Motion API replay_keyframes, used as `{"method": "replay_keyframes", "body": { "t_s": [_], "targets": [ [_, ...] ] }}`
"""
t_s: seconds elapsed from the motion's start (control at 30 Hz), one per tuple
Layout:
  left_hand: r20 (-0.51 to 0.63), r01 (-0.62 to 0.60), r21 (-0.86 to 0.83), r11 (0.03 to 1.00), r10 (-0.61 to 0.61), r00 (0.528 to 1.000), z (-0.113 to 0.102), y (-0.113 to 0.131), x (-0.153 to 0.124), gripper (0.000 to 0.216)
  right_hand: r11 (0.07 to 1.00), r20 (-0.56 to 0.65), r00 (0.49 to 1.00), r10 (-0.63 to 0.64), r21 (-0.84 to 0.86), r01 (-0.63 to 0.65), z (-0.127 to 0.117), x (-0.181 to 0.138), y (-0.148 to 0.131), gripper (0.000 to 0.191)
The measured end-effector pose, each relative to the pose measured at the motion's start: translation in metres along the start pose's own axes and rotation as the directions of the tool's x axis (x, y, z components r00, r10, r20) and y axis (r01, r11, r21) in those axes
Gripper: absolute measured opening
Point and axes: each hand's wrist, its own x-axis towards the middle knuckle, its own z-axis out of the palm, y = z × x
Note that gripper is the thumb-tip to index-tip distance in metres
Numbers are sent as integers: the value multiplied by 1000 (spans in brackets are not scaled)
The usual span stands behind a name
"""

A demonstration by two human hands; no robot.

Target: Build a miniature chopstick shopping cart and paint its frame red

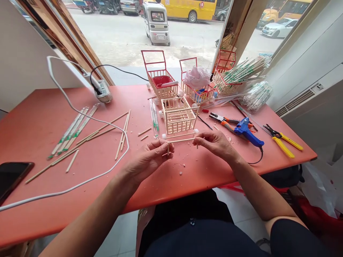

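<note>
Between my two hands is a small U-shaped frame of thin wooden sticks [180,140], a long piece with a short leg at each end. My left hand [152,157] pinches its left corner, and my right hand [214,144] pinches the right corner. Just beyond my fingers stands a small unpainted cart [179,116] built of wooden sticks, with white wheels. Its basket has slatted sides. The frame is held in front of the cart; whether they touch I cannot tell.
At right lie a blue glue gun [248,132], pliers [222,119] and yellow-handled cutters [284,141]. Red-trimmed carts [160,84] stand behind. Loose sticks [88,137], wrapped chopsticks [73,130], a white cable [93,175] and a phone [13,178] lie left. Wrapped bundles [255,94] sit back right.
</note>
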Motion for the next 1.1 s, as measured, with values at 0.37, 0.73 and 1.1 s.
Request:
{"method": "replay_keyframes", "body": {
  "t_s": [0.37, 0.73, 1.1],
  "targets": [
    [7, -16, -65, 998, 16, 1000, 3, -5, -1, 36, 1000, -6, 1000, -24, 10, 24, 0, -1, -1, 34],
    [-32, -349, 735, 582, 543, 839, 6, -2, -14, 19, 988, -50, 994, -97, -122, 90, 4, -3, -2, 29],
    [7, -406, 789, 461, 654, 756, 10, -6, -15, 9, 995, 8, 997, -80, 54, 80, 2, -5, -6, 42]
  ]
}}
